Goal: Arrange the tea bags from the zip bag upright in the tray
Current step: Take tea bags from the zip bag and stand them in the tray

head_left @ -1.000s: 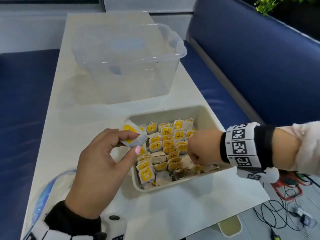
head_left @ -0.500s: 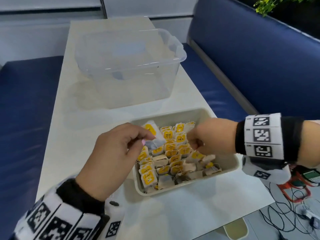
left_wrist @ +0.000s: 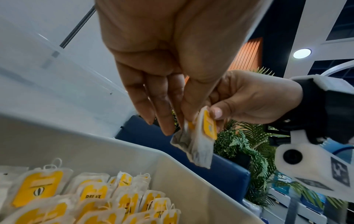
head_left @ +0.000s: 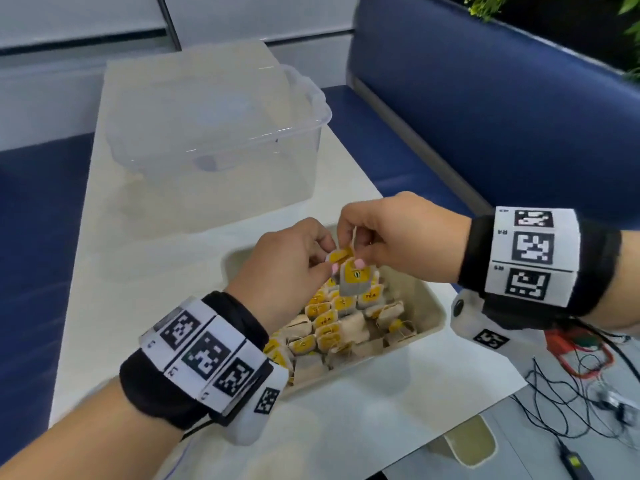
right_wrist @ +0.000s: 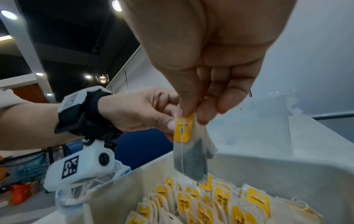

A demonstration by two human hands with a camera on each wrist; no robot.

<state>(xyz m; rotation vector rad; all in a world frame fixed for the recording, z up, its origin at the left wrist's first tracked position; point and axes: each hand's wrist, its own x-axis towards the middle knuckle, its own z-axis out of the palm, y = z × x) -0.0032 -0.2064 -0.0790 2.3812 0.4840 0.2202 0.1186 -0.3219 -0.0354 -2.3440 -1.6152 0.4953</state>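
Observation:
A tea bag point(head_left: 356, 282) with a yellow tag hangs above the far half of the beige tray point(head_left: 433, 306). My left hand point(head_left: 325, 265) pinches it from the left at the tag. My right hand point(head_left: 356, 244) pinches its top from the right. In the right wrist view the tea bag point(right_wrist: 189, 154) dangles just over the rows in the tray point(right_wrist: 268, 169). Several yellow-tagged tea bags point(head_left: 332, 320) stand upright at the tray's left and middle; a few lie loose at the right. The clear zip bag point(right_wrist: 76, 195) lies crumpled left of the tray.
A big clear plastic tub point(head_left: 214, 133) stands on the white table point(head_left: 104, 289) behind the tray. A blue bench point(head_left: 485, 133) runs along the right. Cables point(head_left: 571, 375) and a red item lie on the floor past the table's right edge.
My right hand has lifted out of the tray and met my left hand. My left hand carried its tea bag right, over the tray, where both hands now pinch it.

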